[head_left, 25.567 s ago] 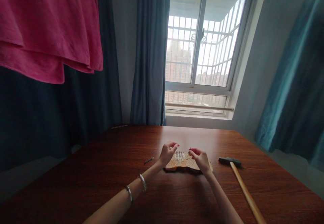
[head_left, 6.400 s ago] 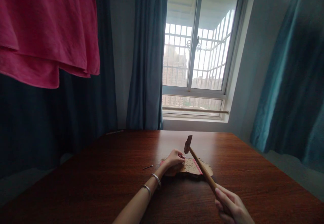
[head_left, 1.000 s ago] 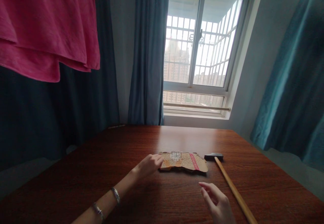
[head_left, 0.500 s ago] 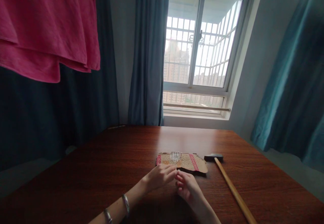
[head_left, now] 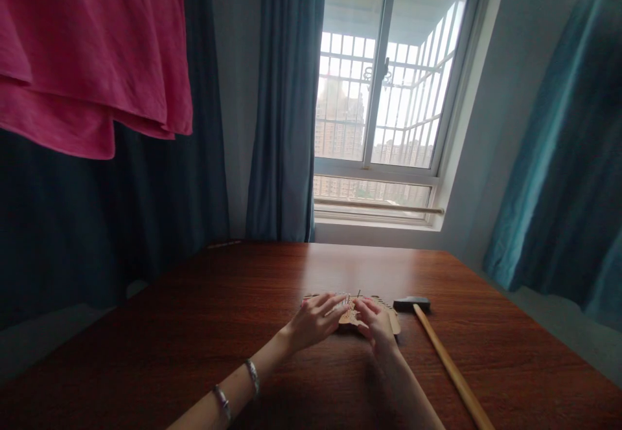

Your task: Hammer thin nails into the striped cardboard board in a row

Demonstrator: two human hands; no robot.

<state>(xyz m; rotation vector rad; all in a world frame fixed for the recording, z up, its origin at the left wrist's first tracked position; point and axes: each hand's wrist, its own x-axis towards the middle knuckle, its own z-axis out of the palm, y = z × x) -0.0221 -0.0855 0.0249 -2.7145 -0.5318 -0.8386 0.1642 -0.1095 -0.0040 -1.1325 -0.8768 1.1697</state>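
Toward the left, the left hand (head_left: 313,321) is held over the left part of a thin board (head_left: 347,318), its fingers loosely spread and stretched toward a cluster of standing nails (head_left: 348,298); whether these are touched cannot be told. For the step apparently in hand, an addition to this cluster, the board is best kept steadied on the desk (head_left: 160,352) from this side, with no standing shaft nudged. Just to the right, a single nail (head_left: 359,293) appears to be pinched at the tips of the right hand (head_left: 380,326), whose fingers are bent over the right part of the board. A slight lean is seen in it, so it should be brought upright and its foot well seated before the pinch is eased. The hammer (head_left: 412,304) is laid farther right, unheld, best left clear of the wrist. As for looks, the board is set near the middle of the desk, largely covered by both hands: a little pink is shown at its far left corner, tan with brown flecks between the hands, and slanted dark strokes along the far right edge. Its near edge is wavy.
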